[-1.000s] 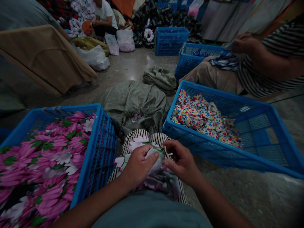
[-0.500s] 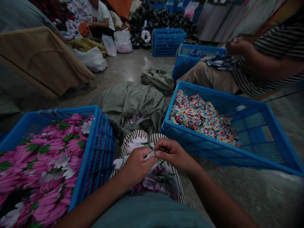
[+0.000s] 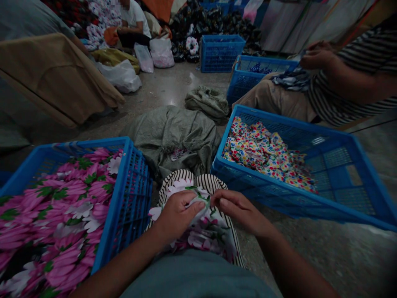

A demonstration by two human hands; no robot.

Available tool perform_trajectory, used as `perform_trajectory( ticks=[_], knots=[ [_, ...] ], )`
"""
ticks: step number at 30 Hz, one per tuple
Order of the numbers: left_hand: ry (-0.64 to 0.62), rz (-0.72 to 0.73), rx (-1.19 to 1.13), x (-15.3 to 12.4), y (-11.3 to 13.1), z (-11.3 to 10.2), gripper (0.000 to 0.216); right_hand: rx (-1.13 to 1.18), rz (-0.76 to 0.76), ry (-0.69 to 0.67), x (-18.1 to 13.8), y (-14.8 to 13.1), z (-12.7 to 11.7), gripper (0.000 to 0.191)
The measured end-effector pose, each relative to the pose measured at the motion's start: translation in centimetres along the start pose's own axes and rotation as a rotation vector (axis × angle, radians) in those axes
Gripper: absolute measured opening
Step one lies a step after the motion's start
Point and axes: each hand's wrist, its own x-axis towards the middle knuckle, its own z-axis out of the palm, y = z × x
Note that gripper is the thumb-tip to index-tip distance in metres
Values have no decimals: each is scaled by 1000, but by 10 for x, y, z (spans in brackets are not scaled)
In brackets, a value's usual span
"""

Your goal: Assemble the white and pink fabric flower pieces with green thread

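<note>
My left hand [image 3: 176, 215] and my right hand [image 3: 240, 209] meet over my lap, both pinching a small piece of white cloth with pink flowers and green leaves [image 3: 204, 229]. The cloth lies bunched on my black-and-white striped knees [image 3: 186, 178]. A blue crate [image 3: 124, 207] at my left is filled with several pink flowered cloth pieces [image 3: 62, 215]. A second blue crate [image 3: 341, 174] at my right holds a pile of multicoloured dotted cloth pieces [image 3: 263, 153].
A grey-green sack [image 3: 176, 132] lies on the floor ahead, with a smaller one [image 3: 207, 101] behind it. A person in a striped shirt [image 3: 356, 74] sits at the right handling cloth. More blue crates [image 3: 221, 51], white bags [image 3: 124, 74] and another seated person [image 3: 133, 25] are farther back.
My right hand moved in to meet the left at the cloth's top edge, then slid slightly right again. The cloth stays in my lap. The person at the right keeps working their cloth.
</note>
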Motion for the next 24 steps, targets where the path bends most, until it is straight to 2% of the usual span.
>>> perform_trajectory(
  ticks=[3, 6, 14, 18, 24],
  knots=[
    [60, 181, 239, -1, 1, 1, 25, -135, -2, -16, -2, -8, 8, 28],
    [48, 259, 386, -4, -1, 1, 26, -218, -18, 28, 1, -12, 15, 27],
    [158, 472, 713, -7, -6, 2, 27, -158, -3, 18, 3, -11, 19, 29],
    [170, 521, 822, -7, -4, 4, 29, -68, 9, -8, 3, -10, 17, 31],
    [185, 570, 845, -9, -3, 3, 27, -34, 39, -38, 4, -10, 16, 33]
  ],
)
